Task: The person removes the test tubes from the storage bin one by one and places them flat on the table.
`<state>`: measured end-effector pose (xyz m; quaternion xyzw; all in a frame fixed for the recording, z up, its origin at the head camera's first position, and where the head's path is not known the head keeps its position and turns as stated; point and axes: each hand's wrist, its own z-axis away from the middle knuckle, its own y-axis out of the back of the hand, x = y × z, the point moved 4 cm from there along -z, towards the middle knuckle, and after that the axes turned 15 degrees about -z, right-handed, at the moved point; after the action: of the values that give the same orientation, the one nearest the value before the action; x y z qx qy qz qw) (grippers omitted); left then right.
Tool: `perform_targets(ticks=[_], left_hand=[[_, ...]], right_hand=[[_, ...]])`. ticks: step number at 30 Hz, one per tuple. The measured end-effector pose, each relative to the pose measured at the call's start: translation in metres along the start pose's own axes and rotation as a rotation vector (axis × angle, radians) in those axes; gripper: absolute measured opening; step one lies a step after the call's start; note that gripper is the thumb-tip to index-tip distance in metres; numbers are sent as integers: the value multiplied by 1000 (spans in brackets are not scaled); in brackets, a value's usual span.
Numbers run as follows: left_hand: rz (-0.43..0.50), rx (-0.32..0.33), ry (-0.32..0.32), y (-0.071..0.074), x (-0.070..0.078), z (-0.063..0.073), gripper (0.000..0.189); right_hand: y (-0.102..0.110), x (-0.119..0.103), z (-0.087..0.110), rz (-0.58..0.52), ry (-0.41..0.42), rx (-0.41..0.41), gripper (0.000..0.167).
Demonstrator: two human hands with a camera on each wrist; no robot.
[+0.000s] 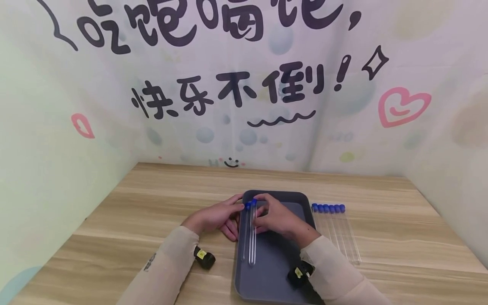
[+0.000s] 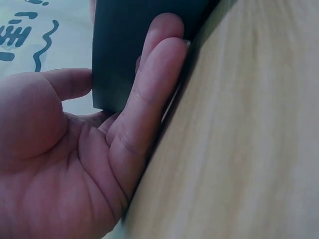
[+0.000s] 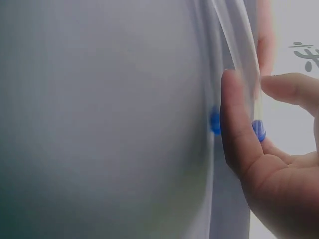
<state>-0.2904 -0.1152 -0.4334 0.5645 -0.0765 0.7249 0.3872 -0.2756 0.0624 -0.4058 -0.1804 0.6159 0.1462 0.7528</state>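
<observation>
My right hand pinches a clear test tube with a blue cap near its capped end, over the left side of the grey tray. In the right wrist view, its capped end shows between thumb and fingers. Just left of it in the tray lies another tube, its blue cap near my left thumb. My left hand holds the tray's left edge, thumb at the rim. In the left wrist view, its fingers lie along the tray's outer wall, low by the table.
Right of the tray, several blue-capped tubes lie side by side on the wooden table, caps toward the back. A printed cloth wall rises behind the table. Black wrist cameras hang at both sleeves.
</observation>
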Motion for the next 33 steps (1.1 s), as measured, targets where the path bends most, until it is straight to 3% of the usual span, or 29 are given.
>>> perform_targets(ticks=[11,21,33], left_hand=[[0,-15,-9,-1,-2,-2,52],[14,-9,-4,1,-2,-1,53],[10,-9,-6,1,-3,-1,52]], right_hand=[[3,-13,6,-14,54,8,73],[3,-32,17,6,101,-31,72],[21,-52,34,39,154,-12,71]])
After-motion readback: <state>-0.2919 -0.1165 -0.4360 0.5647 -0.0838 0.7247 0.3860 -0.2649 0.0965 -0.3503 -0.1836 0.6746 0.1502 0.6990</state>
